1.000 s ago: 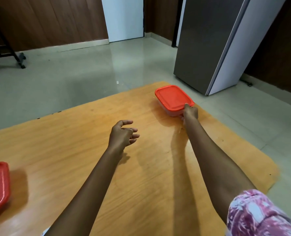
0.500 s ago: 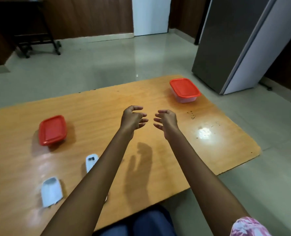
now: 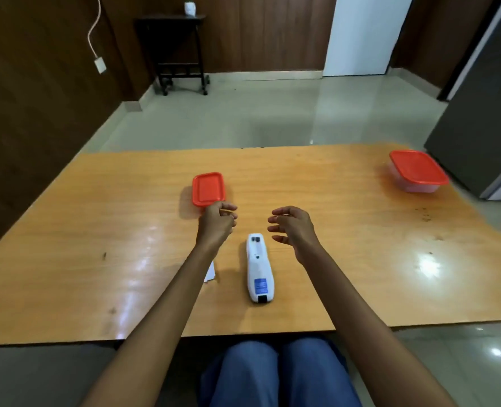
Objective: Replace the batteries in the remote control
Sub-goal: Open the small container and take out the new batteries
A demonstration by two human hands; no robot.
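Note:
A white remote control (image 3: pixel 259 271) lies face down on the wooden table (image 3: pixel 346 259), its battery bay uncovered at the far end and a blue label near me. Its white battery cover (image 3: pixel 210 273) lies just left of it, mostly hidden under my left forearm. My left hand (image 3: pixel 217 220) hovers beyond the remote, fingers loosely curled, holding nothing, close to a red-lidded box (image 3: pixel 208 188). My right hand (image 3: pixel 293 226) hovers right of the remote's far end, fingers spread and empty.
A second red-lidded box (image 3: pixel 418 171) stands at the table's far right corner, next to a grey refrigerator (image 3: pixel 484 118). A dark side table (image 3: pixel 181 51) stands against the wooden wall across the tiled floor. My knees are under the table's near edge.
My right hand let go of the far right box and drew back to the middle. My view swung left, bringing the remote, its cover and the other box into the centre.

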